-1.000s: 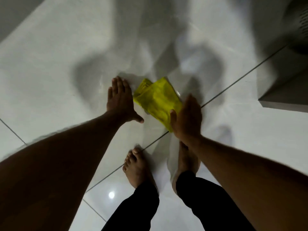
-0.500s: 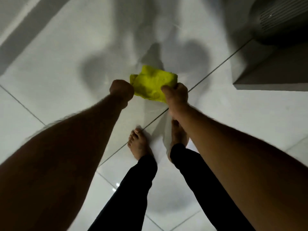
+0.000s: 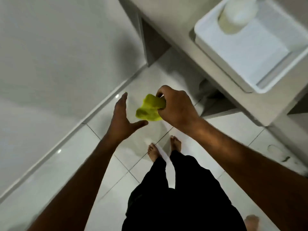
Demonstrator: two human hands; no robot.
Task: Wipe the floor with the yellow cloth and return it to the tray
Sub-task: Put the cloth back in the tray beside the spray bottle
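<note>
The yellow cloth (image 3: 150, 108) is bunched up and held in the air, well above the white tiled floor (image 3: 225, 129). My right hand (image 3: 176, 107) is shut on it, fingers curled around its right side. Just left of the cloth, my left hand (image 3: 122, 117) is open with fingers spread and holds nothing. The white tray (image 3: 250, 54) sits on a pale counter at the upper right, higher than and to the right of my right hand.
A pale cylindrical container (image 3: 236, 14) stands in the tray's far corner. The counter (image 3: 175, 24) has a dark recess beneath it. A white wall (image 3: 58, 55) with a skirting strip runs along the left. My bare feet (image 3: 163, 149) stand on the tiles below my hands.
I have risen from the floor. The cloth was lifted off the tiles; my left hand let go of it and opened, while the right keeps hold. The counter and tray came into view.
</note>
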